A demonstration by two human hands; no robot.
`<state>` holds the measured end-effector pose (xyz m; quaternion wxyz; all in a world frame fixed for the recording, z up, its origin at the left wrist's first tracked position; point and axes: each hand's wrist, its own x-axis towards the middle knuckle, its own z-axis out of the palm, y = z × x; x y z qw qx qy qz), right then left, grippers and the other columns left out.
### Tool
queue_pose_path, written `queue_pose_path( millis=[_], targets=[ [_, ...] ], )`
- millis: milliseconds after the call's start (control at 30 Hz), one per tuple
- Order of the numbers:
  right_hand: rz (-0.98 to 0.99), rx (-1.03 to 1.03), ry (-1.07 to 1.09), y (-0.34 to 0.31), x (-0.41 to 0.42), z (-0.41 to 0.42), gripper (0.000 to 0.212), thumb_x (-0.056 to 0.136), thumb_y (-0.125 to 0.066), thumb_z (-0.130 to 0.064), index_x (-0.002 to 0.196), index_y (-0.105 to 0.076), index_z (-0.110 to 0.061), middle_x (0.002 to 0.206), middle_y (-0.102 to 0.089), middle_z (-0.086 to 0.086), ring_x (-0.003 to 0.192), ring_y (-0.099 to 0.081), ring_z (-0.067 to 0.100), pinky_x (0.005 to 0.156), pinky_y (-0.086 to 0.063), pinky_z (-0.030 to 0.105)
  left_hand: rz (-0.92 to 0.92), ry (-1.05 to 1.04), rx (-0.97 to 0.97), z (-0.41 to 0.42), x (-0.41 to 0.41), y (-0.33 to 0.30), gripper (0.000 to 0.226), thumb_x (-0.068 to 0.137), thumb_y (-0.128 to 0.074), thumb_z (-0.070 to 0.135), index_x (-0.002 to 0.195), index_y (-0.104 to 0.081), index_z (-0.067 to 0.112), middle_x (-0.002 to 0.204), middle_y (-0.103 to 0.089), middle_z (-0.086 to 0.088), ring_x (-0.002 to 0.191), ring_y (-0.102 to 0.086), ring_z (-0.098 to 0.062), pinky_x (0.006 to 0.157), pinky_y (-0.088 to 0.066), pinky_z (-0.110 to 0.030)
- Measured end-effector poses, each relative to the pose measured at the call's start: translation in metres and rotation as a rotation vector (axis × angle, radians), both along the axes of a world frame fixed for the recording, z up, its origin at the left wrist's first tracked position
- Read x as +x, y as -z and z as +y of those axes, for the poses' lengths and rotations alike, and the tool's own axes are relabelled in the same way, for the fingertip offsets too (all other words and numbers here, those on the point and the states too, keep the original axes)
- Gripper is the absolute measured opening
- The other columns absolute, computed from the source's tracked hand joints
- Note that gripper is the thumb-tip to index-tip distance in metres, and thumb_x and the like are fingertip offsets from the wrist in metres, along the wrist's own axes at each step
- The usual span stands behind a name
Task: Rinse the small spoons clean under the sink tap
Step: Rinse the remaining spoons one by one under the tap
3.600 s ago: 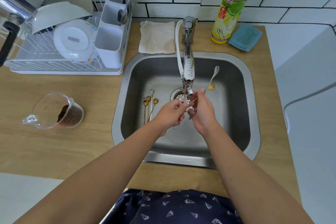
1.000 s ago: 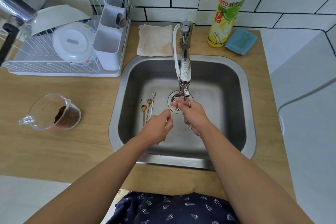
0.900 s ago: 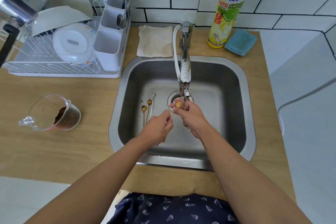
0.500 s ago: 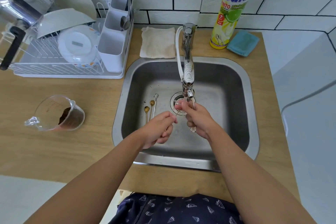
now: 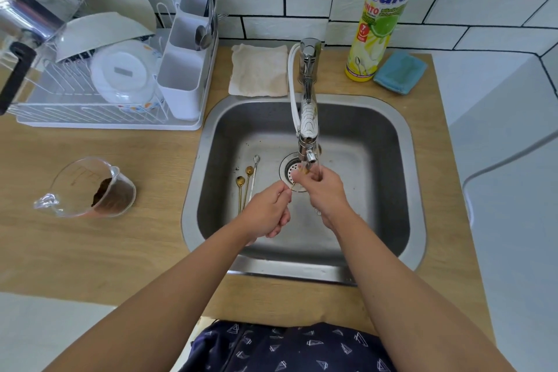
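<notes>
My right hand point(image 5: 324, 190) is closed around a small gold spoon point(image 5: 304, 171) right under the tap spout point(image 5: 308, 154), where water runs over my fingers. My left hand point(image 5: 267, 211) pinches the thin handle end of that same spoon beside it. Most of the spoon is hidden by my fingers. Three more small spoons point(image 5: 247, 181), two gold and one silver, lie side by side on the floor of the steel sink point(image 5: 211, 142), left of the drain point(image 5: 290, 169).
A white dish rack point(image 5: 99, 112) with plates and a cutlery holder stands back left. A clear measuring cup point(image 5: 90, 190) with brown residue sits left of the sink. Behind the sink are a beige cloth point(image 5: 259, 69), a dish soap bottle point(image 5: 383, 12) and a blue sponge point(image 5: 400, 72).
Both hands stay under the tap and shift only slightly as they work the gold spoon. Earlier, my right hand held a silver spoon up; it is gone from that hand.
</notes>
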<state>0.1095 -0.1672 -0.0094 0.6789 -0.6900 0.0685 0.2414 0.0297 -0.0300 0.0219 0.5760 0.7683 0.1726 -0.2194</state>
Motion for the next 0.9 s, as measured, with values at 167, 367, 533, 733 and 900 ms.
queue_pose_path(
  millis=[167, 367, 533, 733, 900],
  targets=[
    [0.131, 0.01, 0.019, -0.002, 0.006, -0.001, 0.016, 0.103, -0.063, -0.029, 0.094, -0.072, -0.019, 0.09, -0.082, -0.002, 0.039, -0.035, 0.006, 0.039, -0.031, 0.02, 0.003, -0.04, -0.035, 0.006, -0.002, -0.003, 0.027, 0.105, -0.036, 0.036, 0.095, -0.053, 0.017, 0.054, -0.053, 0.001, 0.034, -0.036, -0.013, 0.036, -0.03, -0.022],
    [0.059, -0.032, -0.043, 0.006, -0.005, 0.001, 0.016, 0.089, -0.079, -0.02, 0.099, -0.072, -0.01, 0.07, -0.061, -0.009, 0.042, -0.042, -0.001, 0.042, -0.035, 0.012, 0.032, 0.066, -0.018, 0.003, -0.008, -0.002, 0.027, 0.107, -0.033, 0.039, 0.097, -0.049, 0.019, 0.055, -0.056, 0.0, 0.034, -0.037, -0.013, 0.037, -0.034, -0.023],
    [0.217, 0.079, 0.07, 0.002, 0.0, -0.001, 0.024, 0.105, -0.057, -0.027, 0.098, -0.075, -0.013, 0.093, -0.08, 0.015, 0.039, -0.026, 0.005, 0.038, -0.026, 0.019, 0.06, 0.009, -0.098, 0.005, -0.007, -0.005, 0.028, 0.107, -0.037, 0.035, 0.1, -0.052, 0.012, 0.055, -0.053, -0.001, 0.035, -0.033, -0.015, 0.035, -0.029, -0.022],
    [0.122, 0.092, -0.043, 0.005, -0.004, -0.001, 0.014, 0.091, -0.079, -0.023, 0.102, -0.072, -0.018, 0.072, -0.064, -0.002, 0.044, -0.04, 0.001, 0.041, -0.033, 0.014, 0.069, -0.027, -0.121, 0.001, -0.005, -0.008, 0.028, 0.108, -0.034, 0.032, 0.103, -0.05, 0.01, 0.055, -0.051, -0.002, 0.034, -0.031, -0.014, 0.035, -0.026, -0.022],
    [0.275, 0.188, 0.054, 0.004, -0.003, 0.0, 0.023, 0.106, -0.058, -0.028, 0.099, -0.077, -0.017, 0.091, -0.078, 0.006, 0.041, -0.023, 0.006, 0.039, -0.022, 0.02, 0.153, -0.115, -0.333, 0.001, -0.001, -0.012, 0.021, 0.107, -0.037, 0.025, 0.101, -0.05, 0.009, 0.055, -0.047, -0.001, 0.032, -0.029, -0.011, 0.034, -0.024, -0.018]
  ],
)
